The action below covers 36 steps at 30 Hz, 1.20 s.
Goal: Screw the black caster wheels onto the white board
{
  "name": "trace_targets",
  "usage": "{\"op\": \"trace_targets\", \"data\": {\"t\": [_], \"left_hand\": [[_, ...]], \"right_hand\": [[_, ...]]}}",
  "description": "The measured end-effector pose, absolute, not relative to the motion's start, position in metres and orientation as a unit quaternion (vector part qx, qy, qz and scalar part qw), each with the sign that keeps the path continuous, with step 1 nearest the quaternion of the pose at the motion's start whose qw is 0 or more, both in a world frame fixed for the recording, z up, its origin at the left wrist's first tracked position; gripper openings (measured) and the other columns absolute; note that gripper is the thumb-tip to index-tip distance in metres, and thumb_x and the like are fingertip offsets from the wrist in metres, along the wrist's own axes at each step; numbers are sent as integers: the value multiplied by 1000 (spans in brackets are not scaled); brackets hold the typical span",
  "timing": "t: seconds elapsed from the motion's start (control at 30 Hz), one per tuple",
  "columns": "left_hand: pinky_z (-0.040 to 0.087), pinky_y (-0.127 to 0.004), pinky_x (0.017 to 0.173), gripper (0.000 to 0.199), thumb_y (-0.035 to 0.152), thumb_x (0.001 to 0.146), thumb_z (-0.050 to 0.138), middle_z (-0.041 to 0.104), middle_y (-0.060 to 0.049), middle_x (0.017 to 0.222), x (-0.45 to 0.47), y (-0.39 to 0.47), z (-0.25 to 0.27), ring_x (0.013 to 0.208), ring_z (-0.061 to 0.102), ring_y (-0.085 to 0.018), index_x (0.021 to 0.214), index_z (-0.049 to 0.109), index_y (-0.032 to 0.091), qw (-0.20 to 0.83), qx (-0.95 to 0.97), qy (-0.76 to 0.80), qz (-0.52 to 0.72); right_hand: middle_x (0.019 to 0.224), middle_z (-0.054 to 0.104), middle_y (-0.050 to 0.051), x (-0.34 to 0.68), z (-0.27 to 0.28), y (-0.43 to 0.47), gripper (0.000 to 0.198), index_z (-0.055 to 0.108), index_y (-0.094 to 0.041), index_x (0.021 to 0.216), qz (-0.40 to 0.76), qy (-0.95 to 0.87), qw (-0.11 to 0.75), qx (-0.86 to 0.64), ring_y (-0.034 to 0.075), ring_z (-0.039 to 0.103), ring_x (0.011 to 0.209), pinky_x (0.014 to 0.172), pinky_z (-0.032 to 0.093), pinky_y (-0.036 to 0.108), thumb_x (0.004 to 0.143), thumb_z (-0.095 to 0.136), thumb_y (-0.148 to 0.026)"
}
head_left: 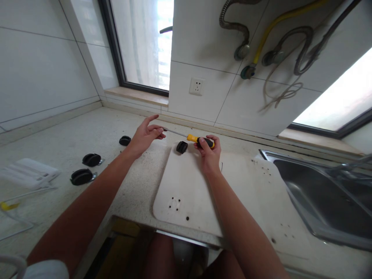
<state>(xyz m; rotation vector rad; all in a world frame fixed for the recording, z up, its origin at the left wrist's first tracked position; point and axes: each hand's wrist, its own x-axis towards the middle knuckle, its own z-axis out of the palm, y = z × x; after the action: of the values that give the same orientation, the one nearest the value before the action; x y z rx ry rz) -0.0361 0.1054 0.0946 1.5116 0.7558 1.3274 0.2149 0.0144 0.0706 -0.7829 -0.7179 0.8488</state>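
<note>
A yellow-and-black screwdriver [193,138] is held level above the far edge of a white board with rounded corners [188,186]. My right hand [209,153] wraps its fingers round the handle. At the other end, the thumb and fingers of my left hand [147,135] close on the tip of the shaft, with the index finger raised. Whether something small sits between those fingertips is hidden. A black caster [182,147] stands on the board's far left corner, just below the shaft. Groups of small holes show at the board's other corners.
Left of my left arm lie three loose black casters [91,159] on the speckled countertop [133,193]. A white power bank [31,172] with a cable is farther left. To the right is a steel sink [302,190]. Hoses [264,42] and a socket [197,86] are on the wall.
</note>
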Motion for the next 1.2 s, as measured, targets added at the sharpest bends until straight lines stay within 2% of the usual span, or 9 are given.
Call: {"op": "trace_targets", "data": {"t": [0.2, 0.37, 0.5, 0.63, 0.8, 1.03, 1.1, 1.2], "left_hand": [[69, -46, 93, 69, 43, 83, 96, 87, -10, 108, -12, 91, 90, 90, 83, -24, 141, 66, 20, 494, 600, 295, 556], [67, -43, 91, 65, 46, 86, 90, 86, -9, 108, -2, 87, 86, 92, 82, -23, 140, 65, 19, 469, 592, 314, 576], [64, -42, 86, 44, 44, 97, 79, 82, -11, 118, 15, 68, 75, 97, 78, -25, 133, 70, 20, 345, 678, 360, 541], [58, -53, 112, 24, 29, 108, 69, 77, -14, 132, 40, 33, 56, 124, 70, -31, 130, 71, 20, 144, 785, 322, 509], [54, -53, 120, 38, 15, 107, 65, 71, -19, 145, 54, 7, 44, 136, 62, -34, 146, 66, 15, 4, 819, 320, 476], [56, -53, 118, 46, 14, 103, 66, 69, -21, 157, 56, 0, 39, 138, 63, -38, 149, 68, 12, -98, 843, 318, 423], [57, -51, 117, 46, 14, 102, 68, 68, -21, 160, 57, -1, 38, 142, 63, -37, 148, 69, 11, -113, 852, 303, 412], [58, -49, 113, 44, 15, 100, 70, 69, -20, 162, 57, -3, 37, 146, 64, -36, 144, 72, 12, -128, 857, 292, 405]], "right_hand": [[84, 75, -9, 220, 69, 21, 70, 60, -25, 104, 386, -276, 809, -346, 10, 77, 64, 67, 68, 22, 61, 111, -47], [84, 77, -8, 222, 69, 22, 69, 63, -25, 103, 388, -235, 826, -335, 10, 78, 66, 65, 69, 19, 59, 113, -44], [85, 79, -6, 226, 69, 25, 65, 66, -23, 100, 387, -208, 838, -324, 10, 79, 70, 68, 70, 17, 60, 113, -43], [86, 80, -5, 229, 69, 26, 56, 67, -21, 97, 377, -193, 846, -325, 8, 78, 72, 72, 71, 17, 67, 111, -41], [85, 80, -3, 230, 74, 21, 46, 67, -21, 94, 334, -198, 854, -346, 9, 75, 67, 65, 69, 19, 76, 105, -39], [77, 66, -11, 216, 133, 27, 58, 57, -25, 99, 197, -275, 881, -330, 5, 59, 57, 54, 54, 16, 78, 102, -56], [76, 61, -11, 206, 158, 37, 58, 56, -26, 99, 166, -339, 866, -328, 6, 54, 54, 49, 47, 18, 80, 100, -60], [78, 54, -9, 190, 188, 51, 44, 56, -27, 99, 58, -521, 786, -327, 7, 51, 58, 53, 45, 21, 96, 87, -58]]}}
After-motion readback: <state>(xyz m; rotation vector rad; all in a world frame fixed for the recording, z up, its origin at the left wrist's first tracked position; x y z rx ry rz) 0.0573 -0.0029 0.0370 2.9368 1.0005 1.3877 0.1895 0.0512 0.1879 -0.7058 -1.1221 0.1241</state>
